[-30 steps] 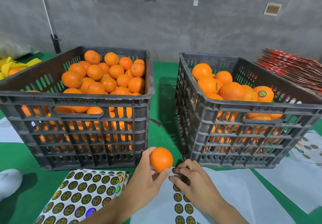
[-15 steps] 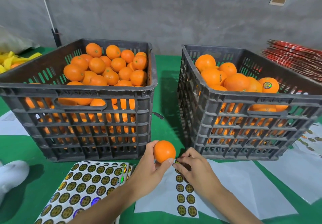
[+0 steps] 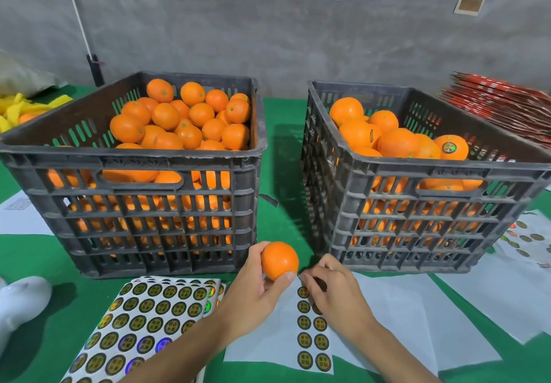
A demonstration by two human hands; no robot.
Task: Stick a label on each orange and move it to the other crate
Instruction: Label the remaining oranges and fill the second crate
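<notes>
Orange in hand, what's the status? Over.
Left hand holds orange, no label showing. Right hand fingers picking at sticker sheet. Right crate open, nothing in the way.

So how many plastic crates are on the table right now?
2. The dark grey slatted plastic crate on the left is heaped with unlabelled oranges; the matching crate on the right holds oranges, one showing a round label. Neither is hidden.

Both crates, the left crate [image 3: 134, 203] and the right crate [image 3: 417, 212], look like dark, matt, scuffed plastic, and the table cover [image 3: 283, 150] is a green, felt-like cloth. The oranges [image 3: 179, 120] have a finely dimpled skin with a soft sheen. The sticker sheets [image 3: 143, 323] are glossy paper with shimmering foil labels, the used backing paper [image 3: 402, 317] is smooth and white, and the wall [image 3: 298, 39] behind is rough grey concrete.
</notes>
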